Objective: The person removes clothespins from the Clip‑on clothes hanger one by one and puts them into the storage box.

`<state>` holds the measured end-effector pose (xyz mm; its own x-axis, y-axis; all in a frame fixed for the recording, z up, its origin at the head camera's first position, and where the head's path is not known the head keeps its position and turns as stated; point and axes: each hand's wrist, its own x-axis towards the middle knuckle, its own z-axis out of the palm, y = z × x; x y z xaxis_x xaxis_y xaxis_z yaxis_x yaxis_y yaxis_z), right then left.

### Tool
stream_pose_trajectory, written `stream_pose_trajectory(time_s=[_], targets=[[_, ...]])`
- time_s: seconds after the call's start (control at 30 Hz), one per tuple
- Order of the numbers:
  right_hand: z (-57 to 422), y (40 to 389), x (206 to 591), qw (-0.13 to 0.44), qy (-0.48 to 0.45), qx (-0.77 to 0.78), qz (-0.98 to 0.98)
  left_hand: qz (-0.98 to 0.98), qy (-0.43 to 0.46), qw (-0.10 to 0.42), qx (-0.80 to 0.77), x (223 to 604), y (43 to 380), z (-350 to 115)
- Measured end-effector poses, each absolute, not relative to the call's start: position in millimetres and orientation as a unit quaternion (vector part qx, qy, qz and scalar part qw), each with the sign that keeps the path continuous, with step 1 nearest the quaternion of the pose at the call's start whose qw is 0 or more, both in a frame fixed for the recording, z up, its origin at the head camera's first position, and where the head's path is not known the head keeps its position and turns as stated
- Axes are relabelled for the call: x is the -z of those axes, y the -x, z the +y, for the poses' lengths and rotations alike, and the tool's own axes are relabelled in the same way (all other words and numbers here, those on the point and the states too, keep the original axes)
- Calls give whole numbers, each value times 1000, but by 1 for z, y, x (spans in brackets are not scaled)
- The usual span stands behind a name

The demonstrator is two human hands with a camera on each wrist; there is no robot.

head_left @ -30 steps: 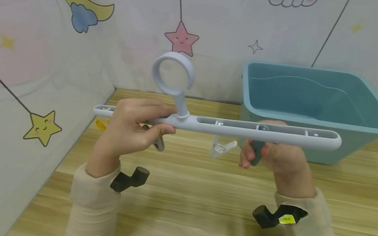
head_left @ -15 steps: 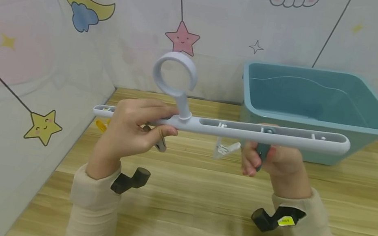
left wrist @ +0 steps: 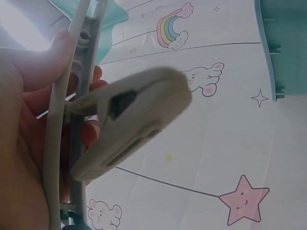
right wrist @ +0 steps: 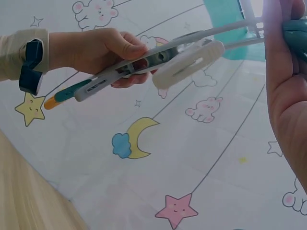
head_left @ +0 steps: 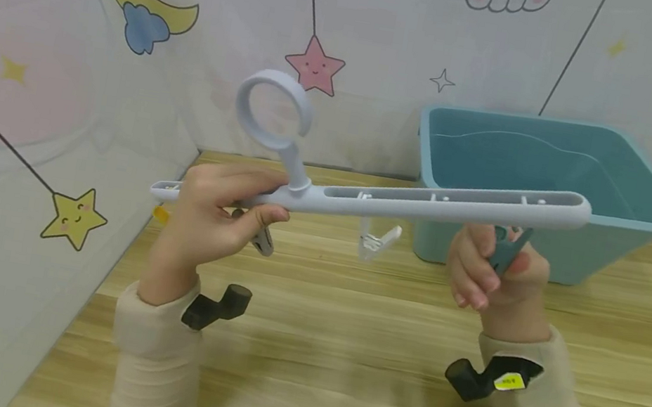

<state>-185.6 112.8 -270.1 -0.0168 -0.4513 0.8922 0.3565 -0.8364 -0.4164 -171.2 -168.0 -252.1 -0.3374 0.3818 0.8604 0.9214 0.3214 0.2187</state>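
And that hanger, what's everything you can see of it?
The hanger looks like pale grey plastic: a long slotted bar with a round, gapped hook on top. The left hand grips it beside the hook, above the table, right end tilted up. A white clip and a grey clip hang beneath it.

Left hand [head_left: 218, 215] at nine o'clock grips a white hanger [head_left: 396, 207]; right hand [head_left: 507, 289] at three pinches a teal clip [head_left: 505, 255].
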Motion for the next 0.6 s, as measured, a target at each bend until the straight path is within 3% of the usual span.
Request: stream_pose_trajectory(time_s=[0.6], targets=[[131, 191, 273, 241, 635, 721, 134, -729, 420, 382, 382, 248, 167, -171]])
